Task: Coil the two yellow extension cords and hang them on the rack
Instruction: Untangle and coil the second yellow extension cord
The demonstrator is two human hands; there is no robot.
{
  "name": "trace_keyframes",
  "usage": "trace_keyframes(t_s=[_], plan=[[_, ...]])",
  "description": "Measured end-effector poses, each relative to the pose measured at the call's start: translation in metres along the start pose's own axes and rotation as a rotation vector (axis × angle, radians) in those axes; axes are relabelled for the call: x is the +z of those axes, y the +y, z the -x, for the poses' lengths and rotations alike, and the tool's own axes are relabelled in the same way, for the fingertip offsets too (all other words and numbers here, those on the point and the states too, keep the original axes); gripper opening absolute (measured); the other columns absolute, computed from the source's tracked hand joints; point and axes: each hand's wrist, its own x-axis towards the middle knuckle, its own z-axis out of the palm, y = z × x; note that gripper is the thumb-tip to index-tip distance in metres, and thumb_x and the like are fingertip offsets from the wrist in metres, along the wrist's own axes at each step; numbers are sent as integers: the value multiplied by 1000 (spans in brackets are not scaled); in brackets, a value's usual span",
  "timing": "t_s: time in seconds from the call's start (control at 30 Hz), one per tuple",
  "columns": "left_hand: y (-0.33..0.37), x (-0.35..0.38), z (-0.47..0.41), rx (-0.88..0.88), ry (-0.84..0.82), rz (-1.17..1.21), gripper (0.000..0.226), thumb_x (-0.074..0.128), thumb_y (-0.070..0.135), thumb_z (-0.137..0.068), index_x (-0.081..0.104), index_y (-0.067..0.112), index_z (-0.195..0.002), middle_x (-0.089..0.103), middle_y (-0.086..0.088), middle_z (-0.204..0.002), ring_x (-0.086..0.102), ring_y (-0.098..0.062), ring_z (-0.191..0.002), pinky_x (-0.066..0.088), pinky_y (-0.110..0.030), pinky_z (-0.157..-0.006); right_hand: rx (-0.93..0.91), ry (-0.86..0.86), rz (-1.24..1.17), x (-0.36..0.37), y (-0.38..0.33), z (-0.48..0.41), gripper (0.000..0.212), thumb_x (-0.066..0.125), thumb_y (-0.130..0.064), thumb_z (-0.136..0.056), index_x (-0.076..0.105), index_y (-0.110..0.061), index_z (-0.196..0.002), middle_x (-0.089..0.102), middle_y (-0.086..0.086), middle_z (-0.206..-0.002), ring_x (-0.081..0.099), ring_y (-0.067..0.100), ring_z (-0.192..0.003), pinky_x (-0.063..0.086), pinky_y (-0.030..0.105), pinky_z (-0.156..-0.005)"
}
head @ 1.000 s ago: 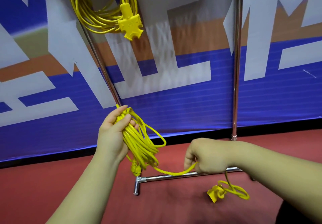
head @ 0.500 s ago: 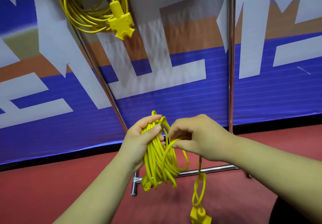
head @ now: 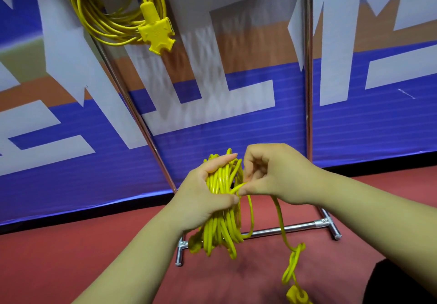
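"What's actually standing on that red floor (head: 71, 256)?"
"Just the chrome rack (head: 308, 91), with its base bar (head: 298, 227) and feet flat on it."
"Anything on the rack?"
"One coiled yellow extension cord (head: 104, 24), hung at the top left, its three-way socket (head: 157, 35) dangling."

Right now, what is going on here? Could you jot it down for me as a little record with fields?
Done: first cord, coiled, hangs on the rack, upper left
In hand: second cord, mostly coiled
Left hand: grips the coil's loops
Right hand: pinches a strand beside the coil
Loose tail: dangles below the right hand, plug end at the picture's bottom edge
Left to do: finish coiling, hang it up
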Motion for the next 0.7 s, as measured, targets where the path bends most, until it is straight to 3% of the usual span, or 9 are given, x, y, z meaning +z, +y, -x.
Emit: trace_keyframes(t_s=[0.07, 0.2, 0.3, 0.37, 0.4, 0.5, 0.57, 0.7], plan=[[2, -2, -1, 22, 16, -93, 77, 82, 0, -68, 61, 38, -132, 73, 8, -115, 69, -16, -107, 55, -29, -92, 103, -95, -104, -1, 9, -1, 37, 87, -4, -72, 52, -13, -77, 72, 5, -80, 69, 25, -66, 53, 35, -63], [5, -12, -1, 36, 64, -130, 74, 80, -4, -70, 64, 39, -128, 72, -10, -109, 64, -13, -87, 55, -33, -85, 170, -248, -129, 3, 32, 3, 39, 76, 4, -80, 41, -14, -75, 68, 9, -81, 59, 14, -66, 48, 29, -65], [8, -22, 1, 57, 125, -56, 71, 79, -5, -68, 66, 39, -123, 74, -1, -106, 67, -15, -84, 58, -34, -77, 223, -346, -86, 13, 50, 9, 35, 68, 6, -82, 39, -13, -76, 67, 3, -78, 58, 8, -66, 47, 23, -66], [9, -28, 1, 71, 189, 12, 70, 74, -15, -71, 67, 33, -121, 75, 3, -105, 69, -15, -81, 59, -28, -72, 264, -386, -66, 20, 66, 13, 33, 67, 4, -82, 41, -16, -77, 67, 11, -79, 58, 13, -67, 49, 32, -69], [8, -30, 1, 72, 205, 49, 69, 71, -18, -73, 67, 31, -122, 75, -3, -103, 69, -19, -77, 59, -30, -71, 288, -381, -57, 23, 73, 14, 31, 68, 1, -82, 43, -17, -77, 68, 16, -83, 61, 18, -70, 51, 40, -72], [5, -35, 2, 59, 203, 123, 67, 66, -19, -77, 67, 27, -124, 71, -21, -89, 67, -29, -68, 59, -37, -68, 347, -276, -34, 24, 83, 11, 28, 72, -4, -83, 49, -17, -77, 71, 22, -90, 72, 34, -86, 54, 51, -85], [-2, -38, 2, 29, 170, 178, 64, 63, -19, -79, 66, 25, -125, 67, -21, -79, 65, -30, -66, 56, -38, -66, 369, -131, -42, 21, 81, 6, 27, 76, -2, -81, 53, -14, -76, 71, 22, -87, 74, 29, -86, 55, 50, -87], [-15, -38, 6, -73, 78, 350, 58, 62, -9, -77, 68, 25, -124, 61, -20, -72, 59, -30, -59, 54, -37, -60, 365, 145, -40, 5, 68, -6, 23, 86, -10, -75, 63, -17, -76, 71, -1, -80, 68, 11, -68, 54, 28, -72]])
